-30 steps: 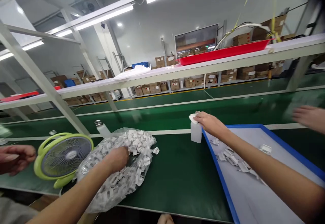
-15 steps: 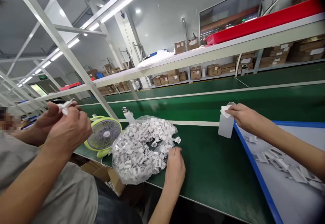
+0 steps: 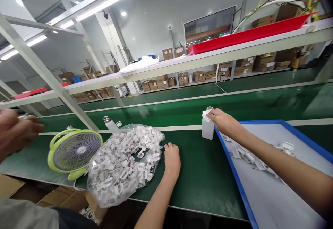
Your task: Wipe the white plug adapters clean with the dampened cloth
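Right hand (image 3: 224, 122), at one o'clock, pinches a white cloth (image 3: 206, 115) onto a small white bottle (image 3: 207, 132) beside the far corner of the blue tray (image 3: 232, 175); the bottle looks light, stiff, easily tipped, best held round its body. Left hand (image 3: 172, 157) rests curled shut at three o'clock of a bag of plastic pieces (image 3: 122, 159)

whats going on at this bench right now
The person's left hand rests on the green belt beside a clear bag of small white parts. Their right hand holds a white wipe on top of a small white bottle at the corner of a blue-rimmed tray. A co-worker's hands are at far left, near a green fan.
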{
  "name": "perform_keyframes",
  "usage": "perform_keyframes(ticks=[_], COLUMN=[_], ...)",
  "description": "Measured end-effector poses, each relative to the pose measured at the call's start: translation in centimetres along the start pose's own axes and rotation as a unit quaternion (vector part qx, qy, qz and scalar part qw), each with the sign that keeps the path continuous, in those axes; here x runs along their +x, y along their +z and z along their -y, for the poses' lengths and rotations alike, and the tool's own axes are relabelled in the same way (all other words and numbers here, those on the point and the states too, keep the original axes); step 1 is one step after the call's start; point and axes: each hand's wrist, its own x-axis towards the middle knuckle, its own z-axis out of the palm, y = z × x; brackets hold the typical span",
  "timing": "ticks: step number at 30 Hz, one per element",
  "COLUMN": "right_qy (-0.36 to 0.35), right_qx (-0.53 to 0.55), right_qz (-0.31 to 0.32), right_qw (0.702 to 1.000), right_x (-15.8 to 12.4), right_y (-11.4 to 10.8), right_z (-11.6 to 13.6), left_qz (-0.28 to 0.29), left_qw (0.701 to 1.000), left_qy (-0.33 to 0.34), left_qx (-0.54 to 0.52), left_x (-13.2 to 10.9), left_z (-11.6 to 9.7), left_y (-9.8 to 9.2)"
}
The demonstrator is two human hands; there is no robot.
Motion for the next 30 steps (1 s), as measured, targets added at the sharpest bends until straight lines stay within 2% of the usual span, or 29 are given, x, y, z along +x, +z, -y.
perform_keyframes(ticks=[3, 7, 15, 17, 20, 22, 24, 26, 30], right_qy=[0.011, 0.016, 0.045, 0.061, 0.097, 0.135, 0.188, 0.243, 0.31], right_qx=[-0.011, -0.013, 0.068, 0.116, 0.213, 0.29, 0.376, 0.471, 0.648], right_qz=[-0.004, -0.002, -0.006, -0.011, -0.021, -0.036, -0.058, -0.069, -0.043], right_qw=[1.0, 1.0, 0.997, 0.991, 0.972, 0.947, 0.906, 0.845, 0.695], right_x=[-0.1, -0.1, -0.2, -0.1, 0.1, 0.1, -0.5, -1.9, -6.6], right_y=[-0.4, -0.6, -0.7, -0.8, -1.2, -1.7, -2.6, -3.7, -6.2], right_z=[0.4, 0.7, 0.7, 0.6, 0.7, 1.1, 2.1, 3.6, 7.7], left_qz=[-0.005, -0.006, 0.018, 0.016, 0.029, 0.05, 0.056, 0.046, 0.019], left_qw=[0.999, 0.987, 0.915, 0.908, 0.911, 0.903, 0.894, 0.89, 0.89], left_qy=[0.037, 0.119, 0.304, 0.299, 0.183, 0.103, 0.082, 0.088, 0.087], left_qx=[-0.032, -0.112, -0.265, -0.293, -0.367, -0.414, -0.436, -0.444, -0.447], left_x=[-1.3, -3.7, -8.7, -9.5, -10.2, -10.4, -10.5, -10.4, -10.0], left_z=[-0.7, -1.8, -2.4, -2.3, -2.1, -1.9, -1.7, -1.6, -2.2], left_y=[0.1, 0.3, -0.3, -0.6, -0.4, 0.1, 0.6, 1.1, 1.2])
